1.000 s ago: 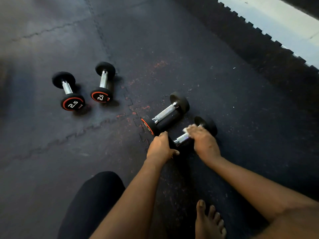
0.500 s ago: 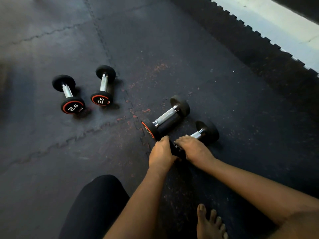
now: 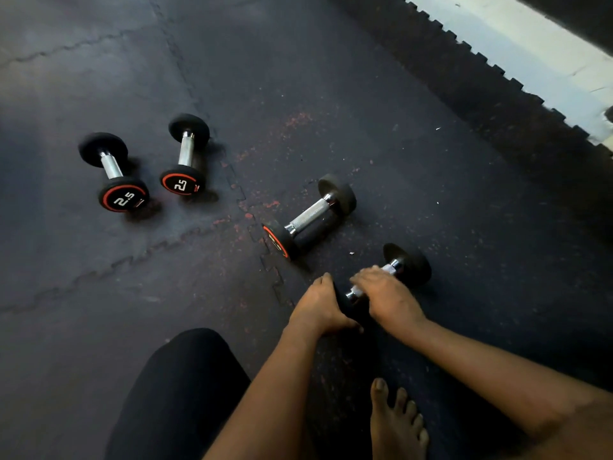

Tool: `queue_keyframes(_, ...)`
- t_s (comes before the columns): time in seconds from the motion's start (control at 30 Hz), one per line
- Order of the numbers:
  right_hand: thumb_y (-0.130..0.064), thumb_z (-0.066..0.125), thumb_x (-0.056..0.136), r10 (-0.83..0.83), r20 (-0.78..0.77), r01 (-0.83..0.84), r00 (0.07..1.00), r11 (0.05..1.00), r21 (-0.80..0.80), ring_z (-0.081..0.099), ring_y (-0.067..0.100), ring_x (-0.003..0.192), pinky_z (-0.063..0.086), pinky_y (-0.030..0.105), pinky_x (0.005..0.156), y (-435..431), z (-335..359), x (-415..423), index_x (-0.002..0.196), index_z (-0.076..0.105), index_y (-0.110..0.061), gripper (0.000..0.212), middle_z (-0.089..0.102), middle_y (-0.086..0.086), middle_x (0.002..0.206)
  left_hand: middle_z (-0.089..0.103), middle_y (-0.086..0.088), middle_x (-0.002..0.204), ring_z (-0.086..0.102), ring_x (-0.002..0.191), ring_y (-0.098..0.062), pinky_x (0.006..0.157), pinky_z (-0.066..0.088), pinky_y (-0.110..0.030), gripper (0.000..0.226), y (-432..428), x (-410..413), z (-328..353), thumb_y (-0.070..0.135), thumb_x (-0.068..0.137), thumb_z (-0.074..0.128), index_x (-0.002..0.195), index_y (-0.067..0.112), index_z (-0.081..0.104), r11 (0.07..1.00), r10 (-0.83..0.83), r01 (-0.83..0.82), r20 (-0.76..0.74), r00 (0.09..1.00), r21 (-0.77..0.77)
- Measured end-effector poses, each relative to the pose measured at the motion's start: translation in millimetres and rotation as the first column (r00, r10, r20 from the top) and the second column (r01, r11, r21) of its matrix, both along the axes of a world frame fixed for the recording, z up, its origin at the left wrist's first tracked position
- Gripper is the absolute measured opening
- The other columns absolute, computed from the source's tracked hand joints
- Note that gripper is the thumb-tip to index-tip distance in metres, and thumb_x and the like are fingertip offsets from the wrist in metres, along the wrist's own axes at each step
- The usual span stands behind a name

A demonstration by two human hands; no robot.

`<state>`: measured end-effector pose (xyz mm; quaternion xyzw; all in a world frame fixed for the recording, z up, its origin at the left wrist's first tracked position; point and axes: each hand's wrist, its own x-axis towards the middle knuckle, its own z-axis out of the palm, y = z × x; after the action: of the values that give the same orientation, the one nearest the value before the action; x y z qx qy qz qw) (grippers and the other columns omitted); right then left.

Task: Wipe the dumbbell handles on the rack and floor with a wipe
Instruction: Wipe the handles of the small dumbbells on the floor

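Near dumbbell (image 3: 409,263): lies on the floor mat (image 3: 431,161), just beyond a bare foot (image 3: 394,423).
Left hand (image 3: 318,307): fingers curled round its near head, clamping it.
Right hand (image 3: 384,293): wrapped over the chrome handle (image 3: 391,268), knuckles up.
Second dumbbell (image 3: 310,215): just beside.

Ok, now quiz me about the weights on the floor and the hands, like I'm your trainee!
1. How many dumbbells lie on the floor mat?
2. True or false: the left hand lies flat on the mat.
3. Where does the right hand hold the nearest dumbbell? A) round its handle B) on its far head C) nowhere, it hovers above

Key
1. Four.
2. False: its fingers curl round that dumbbell's near head.
3. A.
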<state>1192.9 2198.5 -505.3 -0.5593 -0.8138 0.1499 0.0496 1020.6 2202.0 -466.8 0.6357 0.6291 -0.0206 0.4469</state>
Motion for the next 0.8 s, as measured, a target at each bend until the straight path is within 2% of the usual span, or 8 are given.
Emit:
queue_keyframes(0.07, 0.0, 0.058, 0.074, 0.139, -0.03, -0.139, 0.99, 0.99, -0.002, 0.062, 0.023, 0.11, 0.033, 0.035, 0.114, 4.2, 3.6, 2.6, 0.115, 0.069, -0.01, 0.044, 0.069, 0.007, 0.114, 0.052, -0.015, 0.138, 0.05, 0.128, -0.03, 0.104, 0.04, -0.034, 0.103, -4.0, -0.1, 0.6, 0.042, 0.055, 0.097, 0.134, 0.005, 0.042, 0.999, 0.002, -0.002, -0.014, 1.0, 0.033)
queue_keyframes(0.2, -0.008, 0.051, 0.083, -0.16, 0.059, 0.157, 0.985, 0.986, 0.054, 0.06, 0.022, 0.108, 0.032, 0.031, 0.111, 8.5, 12.8, 10.8, 0.11, 0.068, -0.013, 0.033, 0.068, 0.005, 0.11, 0.053, -0.014, 0.135, 0.05, 0.125, -0.03, 0.102, 0.041, -0.035, 0.102, -8.0, 0.5, -2.0, 0.042, 0.051, 0.098, 0.13, 0.006, 0.044, 0.998, 0.003, -0.003, 0.002, 1.0, 0.063)
queue_keyframes(0.33, -0.008, 0.054, 0.079, 0.185, -0.142, -0.188, 0.972, 0.982, -0.007, 0.06, 0.019, 0.117, 0.037, 0.037, 0.112, -4.8, -4.1, 8.3, 0.119, 0.068, -0.012, 0.043, 0.068, 0.005, 0.121, 0.056, -0.014, 0.13, 0.053, 0.122, -0.03, 0.098, 0.042, -0.033, 0.092, -6.4, 1.3, -4.1, 0.039, 0.054, 0.097, 0.124, 0.006, 0.047, 0.998, 0.018, -0.018, 0.01, 1.0, 0.068)
queue_keyframes(0.47, -0.001, 0.044, 0.077, -0.143, -0.009, 0.143, 0.99, 0.988, 0.051, 0.057, 0.025, 0.123, 0.029, 0.032, 0.113, 8.9, 4.8, 26.7, 0.121, 0.066, -0.008, 0.05, 0.065, 0.01, 0.125, 0.049, -0.015, 0.143, 0.046, 0.133, -0.03, 0.108, 0.038, -0.034, 0.116, -5.8, -1.9, -3.3, 0.045, 0.05, 0.098, 0.141, 0.002, 0.039, 0.998, 0.005, -0.006, 0.011, 1.0, 0.07)
queue_keyframes(0.53, -0.009, 0.032, 0.079, -0.011, -0.062, 0.014, 0.998, 0.999, 0.046, 0.053, 0.023, 0.128, 0.031, 0.034, 0.114, -0.5, 2.2, 15.5, 0.126, 0.063, -0.008, 0.057, 0.062, 0.01, 0.131, 0.045, -0.015, 0.149, 0.043, 0.137, -0.029, 0.112, 0.035, -0.032, 0.12, -3.6, -3.4, -1.3, 0.047, 0.053, 0.097, 0.146, 0.002, 0.036, 0.995, -0.007, 0.007, 0.0, 1.0, 0.104)
queue_keyframes(0.6, -0.006, 0.038, 0.082, 0.168, -0.12, -0.16, 0.978, 0.985, 0.069, 0.049, 0.017, 0.132, 0.034, 0.035, 0.114, -7.8, -2.1, 13.5, 0.131, 0.06, -0.01, 0.054, 0.058, 0.006, 0.137, 0.048, -0.012, 0.143, 0.047, 0.132, -0.028, 0.108, 0.039, -0.034, 0.11, -0.3, -6.0, 2.8, 0.046, 0.054, 0.096, 0.141, 0.005, 0.042, 0.987, 0.004, -0.002, -0.012, 1.0, 0.16)
queue_keyframes(0.73, 0.014, 0.052, 0.077, -0.154, -0.155, 0.171, 0.976, 0.98, 0.105, 0.043, 0.018, 0.137, 0.031, 0.035, 0.117, 3.6, 0.6, 20.4, 0.137, 0.055, -0.012, 0.065, 0.054, 0.008, 0.141, 0.057, -0.008, 0.123, 0.055, 0.116, -0.028, 0.096, 0.048, -0.039, 0.082, 7.4, -16.3, 8.9, 0.043, 0.06, 0.093, 0.124, 0.011, 0.054, 0.957, 0.098, -0.094, 0.0, 0.995, 0.274)
queue_keyframes(0.8, 0.015, 0.051, 0.076, -0.016, -0.137, 0.035, 0.99, 0.99, 0.137, 0.044, 0.021, 0.136, 0.031, 0.036, 0.115, 4.3, -1.1, 10.3, 0.137, 0.054, -0.008, 0.066, 0.054, 0.009, 0.141, 0.06, -0.008, 0.114, 0.058, 0.109, -0.028, 0.09, 0.049, -0.04, 0.061, 10.6, -19.2, 8.3, 0.037, 0.069, 0.089, 0.115, 0.011, 0.058, 0.929, 0.148, -0.148, 0.026, 0.989, 0.339)
